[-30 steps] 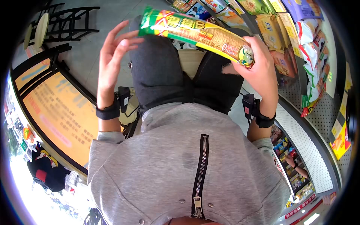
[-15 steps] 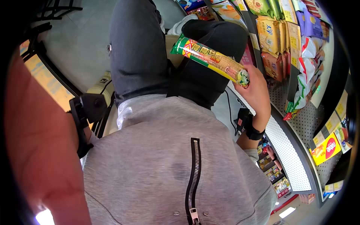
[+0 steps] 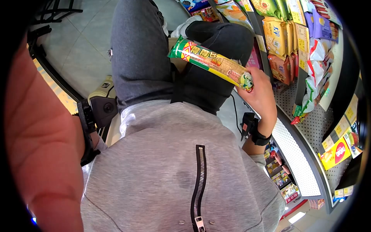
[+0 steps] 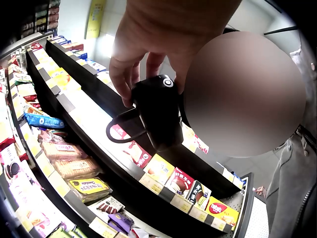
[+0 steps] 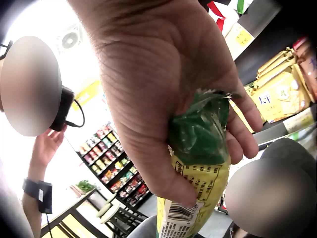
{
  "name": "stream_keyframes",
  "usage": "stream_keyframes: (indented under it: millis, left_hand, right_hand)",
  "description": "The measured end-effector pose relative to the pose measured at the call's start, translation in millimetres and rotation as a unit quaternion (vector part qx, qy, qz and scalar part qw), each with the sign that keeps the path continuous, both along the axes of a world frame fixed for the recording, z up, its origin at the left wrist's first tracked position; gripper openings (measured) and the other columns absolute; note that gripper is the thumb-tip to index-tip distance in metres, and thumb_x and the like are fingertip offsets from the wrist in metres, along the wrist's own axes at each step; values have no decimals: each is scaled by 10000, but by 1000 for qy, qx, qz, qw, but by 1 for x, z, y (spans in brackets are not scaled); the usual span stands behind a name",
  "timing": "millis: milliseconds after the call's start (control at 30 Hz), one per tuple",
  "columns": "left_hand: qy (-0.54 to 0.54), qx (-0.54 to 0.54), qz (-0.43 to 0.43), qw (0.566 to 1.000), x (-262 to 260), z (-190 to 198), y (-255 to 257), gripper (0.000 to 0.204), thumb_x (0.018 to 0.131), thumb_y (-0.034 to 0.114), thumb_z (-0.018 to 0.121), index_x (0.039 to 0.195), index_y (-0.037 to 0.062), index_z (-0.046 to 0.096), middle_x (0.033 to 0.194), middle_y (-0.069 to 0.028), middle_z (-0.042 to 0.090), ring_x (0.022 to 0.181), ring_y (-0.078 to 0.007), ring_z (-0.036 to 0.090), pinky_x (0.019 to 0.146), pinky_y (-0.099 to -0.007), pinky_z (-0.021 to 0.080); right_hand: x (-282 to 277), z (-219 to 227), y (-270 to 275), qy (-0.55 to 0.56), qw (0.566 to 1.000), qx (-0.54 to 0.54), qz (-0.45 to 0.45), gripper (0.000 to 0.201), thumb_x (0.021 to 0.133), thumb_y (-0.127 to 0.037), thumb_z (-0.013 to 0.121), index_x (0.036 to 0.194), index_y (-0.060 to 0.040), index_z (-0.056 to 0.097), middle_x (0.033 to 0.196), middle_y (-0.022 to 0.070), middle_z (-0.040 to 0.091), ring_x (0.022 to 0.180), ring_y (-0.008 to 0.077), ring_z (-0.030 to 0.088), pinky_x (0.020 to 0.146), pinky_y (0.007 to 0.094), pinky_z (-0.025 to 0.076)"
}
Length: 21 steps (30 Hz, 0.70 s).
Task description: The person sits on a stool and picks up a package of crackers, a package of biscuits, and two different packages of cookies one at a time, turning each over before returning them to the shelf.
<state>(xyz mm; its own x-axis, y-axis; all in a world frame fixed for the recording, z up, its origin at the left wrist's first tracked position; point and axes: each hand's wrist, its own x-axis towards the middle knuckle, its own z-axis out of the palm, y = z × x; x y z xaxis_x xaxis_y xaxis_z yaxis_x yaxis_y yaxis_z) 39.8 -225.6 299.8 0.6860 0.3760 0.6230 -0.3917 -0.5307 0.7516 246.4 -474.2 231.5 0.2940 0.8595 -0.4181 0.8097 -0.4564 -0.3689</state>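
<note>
My right hand (image 3: 259, 92) grips one end of a long green and yellow cracker packet (image 3: 212, 63) marked "Onion", which slants over my lap. In the right wrist view, the thumb presses the packet's yellow side near its barcode, below the crumpled green end (image 5: 200, 131). My raised left hand (image 3: 46, 147) fills the left edge of the head view, large and close to the lens. In the left wrist view its fingers and thumb hold a black head-worn camera (image 4: 157, 109) with a looped cable, right beside the blurred head.
Shelves to the right carry yellow snack bags (image 3: 276, 34), white and red packets (image 3: 317, 73) and a yellow box (image 3: 337, 154). My dark-trousered legs (image 3: 141, 50) are below. Black chair legs (image 3: 58, 9) stand at the far left, near a framed board's edge (image 3: 62, 87).
My left hand has risen from beside the packet's green end up to the head camera. The right hand still holds the packet, now lower over my lap. The view has shifted.
</note>
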Motion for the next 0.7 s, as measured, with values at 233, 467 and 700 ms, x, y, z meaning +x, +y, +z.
stream_keyframes:
  millis: [233,467,700]
  left_hand:
    - [2,1,19,1000,1,3,-6,627,825,447,363,1286,38,244,1231,-207,385,1028,-266,501,814,-306,431]
    - [1,11,64,998,3,3,0,596,849,413,331,1302,46,209,1260,-211,353,1017,-256,507,800,-283,445]
    - [26,-39,282,958,-6,6,-29,565,872,378,299,1319,55,174,1289,-215,320,1006,-245,514,786,-260,460]
  right_hand:
    - [-2,0,-2,-10,1000,7,3,335,595,-110,631,876,6,488,798,173,519,787,344,497,687,389,394]
    - [-4,3,-3,1,1000,11,-3,340,593,-109,632,880,3,487,798,171,516,784,347,493,686,388,393]
    - [-11,14,-3,27,998,56,-23,362,580,-100,644,893,-6,488,803,159,515,791,342,491,683,382,394]
